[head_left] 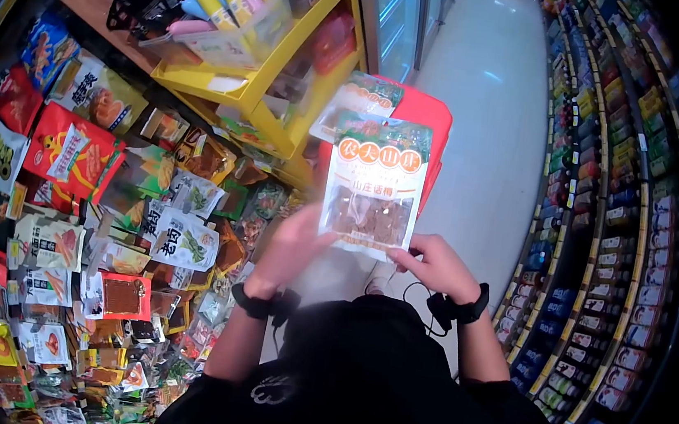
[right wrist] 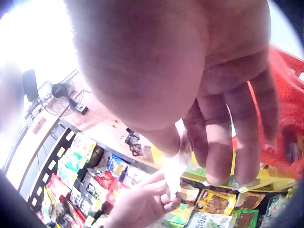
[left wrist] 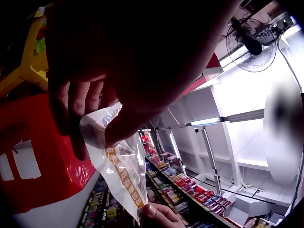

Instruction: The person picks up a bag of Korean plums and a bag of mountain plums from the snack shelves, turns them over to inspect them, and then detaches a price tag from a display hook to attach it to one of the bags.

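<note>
A white and green snack bag [head_left: 375, 184] with a clear window showing brown pieces is held upright in front of the body in the head view. The left hand [head_left: 293, 244], blurred, grips its lower left edge; in the left wrist view the thumb of the left hand [left wrist: 109, 95] presses on the bag [left wrist: 118, 166]. The right hand [head_left: 437, 265] pinches the lower right corner between thumb and fingers. Behind the bag, a second similar bag [head_left: 360, 98] lies on a red basket [head_left: 436, 119].
Snack bags [head_left: 72, 155] hang densely on the left. A yellow cart [head_left: 287, 82] holding a bin of bottles stands at the upper left. Shelves of packaged goods [head_left: 577, 237] line the right, beside a pale floor aisle [head_left: 485, 87]. A fan [left wrist: 251, 45] is mounted high up.
</note>
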A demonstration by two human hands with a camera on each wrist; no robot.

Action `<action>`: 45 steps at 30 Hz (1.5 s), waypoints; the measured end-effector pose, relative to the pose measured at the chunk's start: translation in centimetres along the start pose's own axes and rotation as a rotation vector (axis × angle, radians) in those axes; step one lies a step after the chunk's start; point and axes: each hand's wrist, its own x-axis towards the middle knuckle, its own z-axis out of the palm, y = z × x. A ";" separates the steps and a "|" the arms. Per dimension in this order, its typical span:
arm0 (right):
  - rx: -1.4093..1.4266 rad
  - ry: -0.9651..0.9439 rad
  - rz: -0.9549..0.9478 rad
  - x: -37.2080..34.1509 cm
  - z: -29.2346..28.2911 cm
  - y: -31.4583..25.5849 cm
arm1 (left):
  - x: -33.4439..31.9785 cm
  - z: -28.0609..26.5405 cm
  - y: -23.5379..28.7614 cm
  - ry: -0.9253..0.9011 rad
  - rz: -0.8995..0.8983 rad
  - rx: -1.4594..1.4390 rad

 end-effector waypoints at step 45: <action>-0.039 1.179 0.636 -1.5 14.0 0.2 | 17.7 -2.6 -2.2 -0.708 0.206 0.356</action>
